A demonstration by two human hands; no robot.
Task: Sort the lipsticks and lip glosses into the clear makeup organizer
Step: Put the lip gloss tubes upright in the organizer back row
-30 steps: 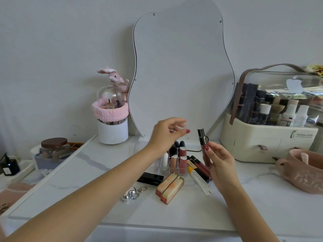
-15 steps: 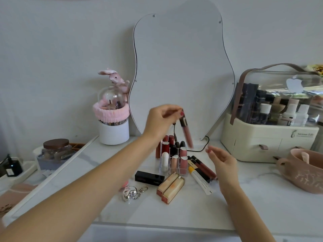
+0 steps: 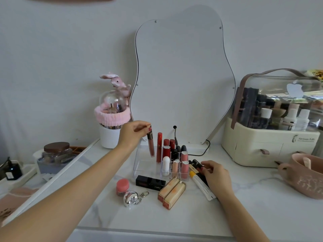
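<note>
My left hand pinches the dark cap of a dusty-pink lip gloss tube, which hangs upright over the left part of the clear makeup organizer. Several lipsticks and glosses stand in the organizer, among them a tall red gloss. My right hand rests on the dark lip gloss tubes lying right of the organizer, fingers curled around one. A white tube with a yellow cap lies beside them. Two peach lipstick boxes and a black lipstick box lie in front.
A wavy mirror leans behind the organizer, with a black cable. A cream cosmetics case and a pink basket stand on the right. A white brush holder with a pink band, a small pink jar and a silver keychain are on the left.
My left hand took the pink gloss from my right hand and carried it left and down over the organizer. My right hand dropped onto the dark tubes on the table.
</note>
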